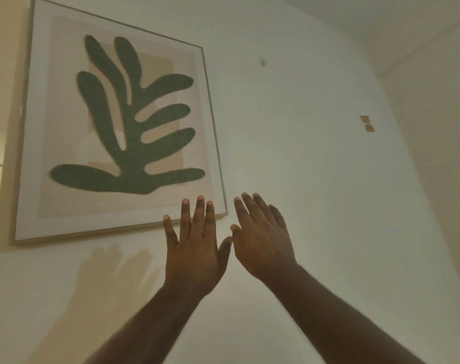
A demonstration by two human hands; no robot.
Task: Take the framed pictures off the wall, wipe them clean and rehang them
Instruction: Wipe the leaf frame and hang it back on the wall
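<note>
A framed picture (118,122) hangs on the left of the wall (302,153): thin pale frame, beige ground, dark green leaf shape. Left hand (194,248) and right hand (260,237) rise near its lower right corner, fingers straight, spread, holding nothing.

Light level: dim, warm yellowish cast over the wall (315,153).
Shadows: soft, pale shadow of a hand on the wall, lower left of the left hand (194,254).
Glare: faint whitish reflection on the framed picture (118,122).
Sharpness: soft overall; slight blur throughout.
Distortion: wide-angle; frame edges lean and converge.
</note>
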